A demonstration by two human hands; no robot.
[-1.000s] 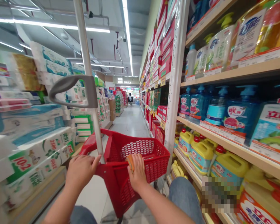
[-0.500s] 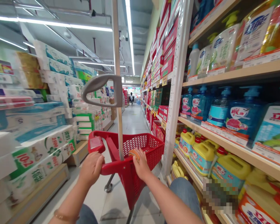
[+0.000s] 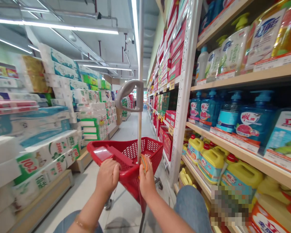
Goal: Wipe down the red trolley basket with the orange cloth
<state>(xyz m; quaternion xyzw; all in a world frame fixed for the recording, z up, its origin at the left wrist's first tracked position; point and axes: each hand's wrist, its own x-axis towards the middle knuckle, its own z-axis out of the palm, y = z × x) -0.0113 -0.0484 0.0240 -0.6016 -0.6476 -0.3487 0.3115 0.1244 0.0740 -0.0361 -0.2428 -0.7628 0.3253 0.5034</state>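
Note:
A red mesh shopping basket on a wheeled frame (image 3: pixel 145 150) stands in front of me, with a thin metal pole (image 3: pixel 140 129) rising from it to a grey curved handle (image 3: pixel 129 92). My left hand (image 3: pixel 108 176) is closed around the basket's red front rim. My right hand (image 3: pixel 146 178) grips a small orange object with a striped edge, possibly a sponge (image 3: pixel 144 164), against the rim next to the pole. Part of that object is hidden by my fingers.
Tall shelves (image 3: pixel 184 97) of detergent bottles and yellow jugs line the right of the aisle. Stacked, wrapped toilet-paper packs (image 3: pixel 46 155) rise on the left. A tiled floor (image 3: pixel 133 129) runs forward between them, and a basket wheel (image 3: pixel 158 183) shows below.
The basket has swung so its pole and grey handle sit further right, and its near corner now points toward me. Both hands moved right with it, and my right hand still holds the orange object.

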